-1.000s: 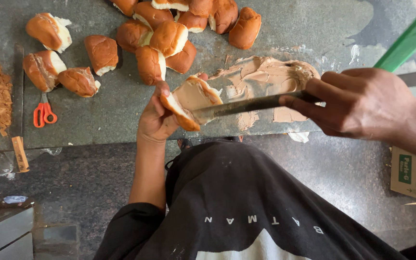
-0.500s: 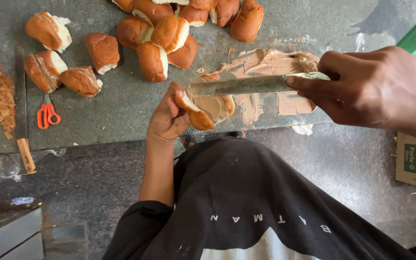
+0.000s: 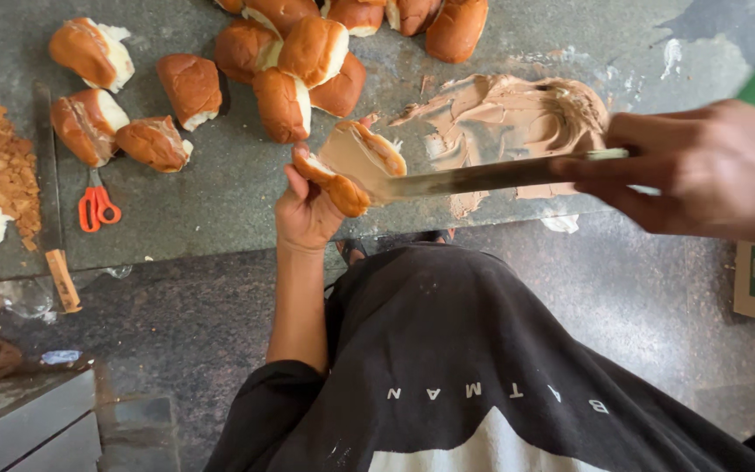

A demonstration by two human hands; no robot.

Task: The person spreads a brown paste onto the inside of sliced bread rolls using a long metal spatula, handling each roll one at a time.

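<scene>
- The left hand [image 3: 308, 214] grips a split bun [image 3: 351, 166] open, just above the counter edge [image 3: 246, 236].
- The right hand [image 3: 701, 175] clutches a long knife [image 3: 482, 177], its blade lying on the bun.
- The blade could slip and nick the fingers.
- The brown spread [image 3: 509, 118] might drip off.

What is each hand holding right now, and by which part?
Left hand cups a split golden-brown bun from beneath by its crust. Right hand grips a long flat metal knife by its handle end.
</scene>
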